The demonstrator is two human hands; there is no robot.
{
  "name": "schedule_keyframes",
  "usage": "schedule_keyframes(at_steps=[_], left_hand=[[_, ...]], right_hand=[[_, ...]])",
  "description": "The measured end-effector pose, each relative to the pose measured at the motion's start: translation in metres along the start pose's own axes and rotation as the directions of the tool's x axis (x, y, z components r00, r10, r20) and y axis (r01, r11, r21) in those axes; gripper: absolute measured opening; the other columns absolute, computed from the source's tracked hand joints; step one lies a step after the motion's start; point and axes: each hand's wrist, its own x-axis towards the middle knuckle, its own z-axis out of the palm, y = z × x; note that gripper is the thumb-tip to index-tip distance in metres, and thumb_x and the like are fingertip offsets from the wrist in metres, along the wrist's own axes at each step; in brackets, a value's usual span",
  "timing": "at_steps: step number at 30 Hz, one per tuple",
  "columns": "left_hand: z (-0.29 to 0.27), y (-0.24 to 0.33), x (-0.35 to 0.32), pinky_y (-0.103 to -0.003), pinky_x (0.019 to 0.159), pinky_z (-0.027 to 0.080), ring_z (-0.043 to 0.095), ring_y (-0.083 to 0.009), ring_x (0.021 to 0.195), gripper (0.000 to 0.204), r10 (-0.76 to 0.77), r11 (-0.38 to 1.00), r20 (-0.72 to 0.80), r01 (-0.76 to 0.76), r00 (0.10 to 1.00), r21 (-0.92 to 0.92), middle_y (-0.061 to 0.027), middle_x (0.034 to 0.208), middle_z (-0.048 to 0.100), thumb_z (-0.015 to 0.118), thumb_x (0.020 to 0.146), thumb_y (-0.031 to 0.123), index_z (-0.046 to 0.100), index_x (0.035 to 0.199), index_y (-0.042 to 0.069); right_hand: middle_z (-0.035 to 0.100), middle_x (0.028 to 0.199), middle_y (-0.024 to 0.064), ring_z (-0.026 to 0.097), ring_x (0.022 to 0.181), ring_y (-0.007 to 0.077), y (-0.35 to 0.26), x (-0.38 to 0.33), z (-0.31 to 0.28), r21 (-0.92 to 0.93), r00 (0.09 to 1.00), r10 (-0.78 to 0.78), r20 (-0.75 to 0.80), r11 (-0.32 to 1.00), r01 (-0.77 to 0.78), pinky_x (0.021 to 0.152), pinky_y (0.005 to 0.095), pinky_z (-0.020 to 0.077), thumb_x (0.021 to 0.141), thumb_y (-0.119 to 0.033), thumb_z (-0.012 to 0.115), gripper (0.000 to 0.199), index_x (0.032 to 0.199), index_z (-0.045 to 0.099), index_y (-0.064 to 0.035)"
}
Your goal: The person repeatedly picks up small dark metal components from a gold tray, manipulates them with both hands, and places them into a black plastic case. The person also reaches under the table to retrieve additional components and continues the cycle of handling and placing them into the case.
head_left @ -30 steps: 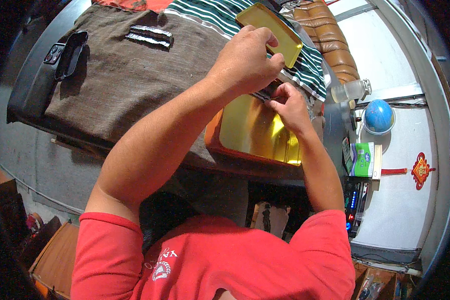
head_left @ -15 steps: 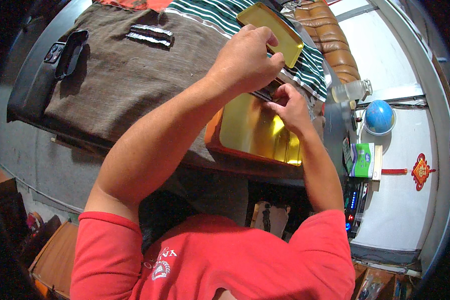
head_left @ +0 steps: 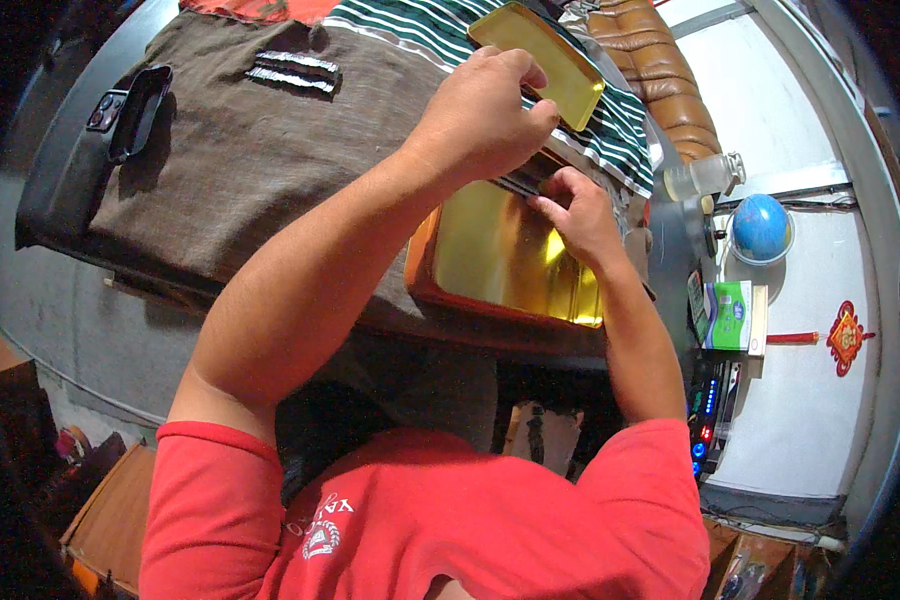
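An open tin [head_left: 490, 250], gold inside and orange outside, lies near the table edge, below my hands. My left hand [head_left: 490, 110] is closed above its far edge, thumb and forefinger curled toward each other. What it holds is hidden behind the fingers. My right hand [head_left: 582, 222] is at the tin's far right side, its thumb and fingertips pinched by a dark strip with a silvery edge [head_left: 520, 186]. Whether the fingers grip that strip is hard to make out. Beyond my left hand rests a shallow gold lid [head_left: 555, 65].
Brown cloth [head_left: 260, 170] and green-white striped cloth [head_left: 400, 28] cover the table. Two silver-and-black strips [head_left: 293, 72] lie on the brown part, left of a dark case [head_left: 140, 112]. At right stand a glass jar [head_left: 698, 177], a blue globe [head_left: 759, 228] and a tissue pack [head_left: 728, 316].
My left hand has shifted slightly left and down, away from the lid. My right hand stays nearly in place by the tin's far edge. The whole view has shifted a little.
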Motion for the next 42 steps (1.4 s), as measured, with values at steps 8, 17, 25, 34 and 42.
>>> schedule_keyframes(at_steps=[8, 17, 25, 34, 42], left_hand=[[-0.005, 0.004, 0.002, -0.035, 0.086, 0.057, 0.072, -0.0205, 0.095, 0.032, -0.052, 0.993, 0.171, 0.07, 0.984, -0.097, -0.0144, 0.103, 0.074, 0.07, 0.093, 0.021, 0.067, 0.115, -0.003], [0.013, -0.004, -0.013, -0.03, 0.09, 0.052, 0.067, -0.0153, 0.098, 0.029, -0.033, 0.999, 0.395, 0.04, 0.918, -0.008, -0.0084, 0.107, 0.073, 0.07, 0.097, 0.022, 0.068, 0.117, 0.001], [0.012, -0.008, -0.02, -0.027, 0.093, 0.052, 0.067, -0.0148, 0.102, 0.025, -0.012, 0.993, 0.467, -0.044, 0.884, 0.108, -0.0089, 0.11, 0.071, 0.065, 0.1, 0.013, 0.066, 0.121, -0.001], [-0.003, -0.029, -0.005, -0.032, 0.092, 0.053, 0.067, -0.0172, 0.098, 0.029, -0.008, 0.978, 0.437, -0.084, 0.9, 0.19, -0.0087, 0.107, 0.07, 0.054, 0.106, 0.021, 0.066, 0.12, -0.002], [-0.016, -0.052, 0.01, -0.031, 0.084, 0.052, 0.064, -0.0171, 0.089, 0.026, 0.004, 0.995, 0.444, 0.041, 0.896, -0.092, -0.0067, 0.101, 0.069, 0.055, 0.105, 0.017, 0.067, 0.12, -0.001]], right_hand=[[0.069, 0.092, 0.0018, 0.062, 0.075, 0.0079, 0.018, -0.079, -0.046, 0.467, 0.81, 0.263, -0.524, 0.884, 0.014, 0.069, 0.0257, 0.0539, 0.098, -0.023, 0.073, 0.021, 0.107, 0.068, -0.0051], [0.064, 0.083, 0.0017, 0.055, 0.063, 0.0114, 0.186, -0.409, 0.034, 0.683, -0.004, 0.804, -0.595, 0.504, -0.529, 0.059, 0.0291, 0.0474, 0.101, -0.031, 0.067, 0.032, 0.104, 0.066, 0.0003], [0.066, 0.079, 0.008, 0.062, 0.069, 0.018, 0.209, -0.696, 0.25, 0.711, -0.387, 0.922, -0.028, -0.254, -0.656, 0.06, 0.0355, 0.0505, 0.099, -0.031, 0.067, 0.03, 0.105, 0.069, -0.0021], [0.071, 0.091, 0.0172, 0.069, 0.081, 0.031, 0.227, -0.674, 0.358, 0.286, 0.245, 0.9, -0.361, 0.357, -0.889, 0.073, 0.0451, 0.0551, 0.095, -0.024, 0.068, 0.029, 0.105, 0.07, 0.0034], [0.071, 0.099, 0.0263, 0.069, 0.09, 0.0424, 0.25, -0.548, 0.295, 0.203, 0.087, 0.931, -0.353, 0.168, -0.965, 0.077, 0.05, 0.0563, 0.088, -0.028, 0.072, 0.033, 0.103, 0.072, 0.0012]])
